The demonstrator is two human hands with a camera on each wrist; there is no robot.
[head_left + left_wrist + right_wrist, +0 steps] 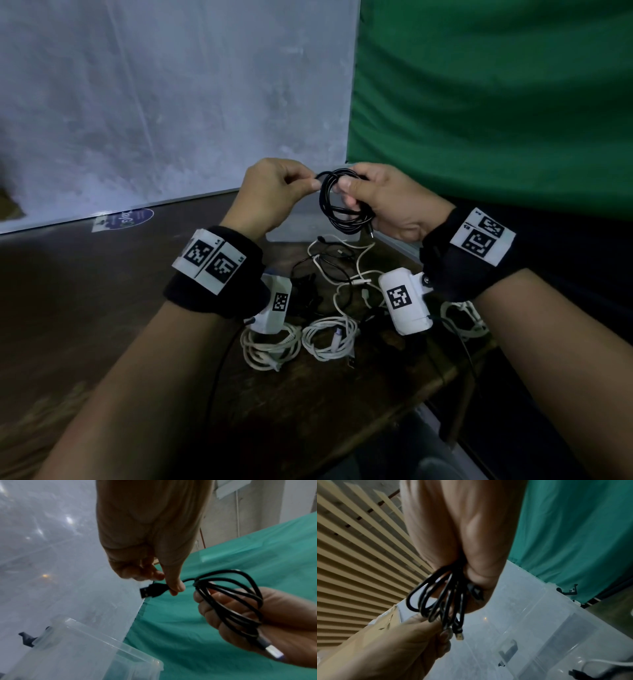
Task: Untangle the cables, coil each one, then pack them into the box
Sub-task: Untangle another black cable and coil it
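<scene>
A black cable (344, 205) is wound into a small coil and held up above the table. My right hand (383, 202) grips the coil (240, 601), its loops running round my fingers (481, 574). My left hand (274, 192) pinches the cable's free end by its black USB plug (154, 589), just left of the coil. The other plug (274, 653) hangs from the bottom of the coil. Behind and below the hands stands the clear plastic box (301, 226), open at the top (102, 649).
On the dark wooden table (102, 308) lie three coiled white cables (270, 346) (329, 339) (462, 315) and a tangle of black and white cables (339, 270). A grey backdrop (154, 102) and a green cloth (496, 102) stand behind. The table's edge (445, 377) runs near right.
</scene>
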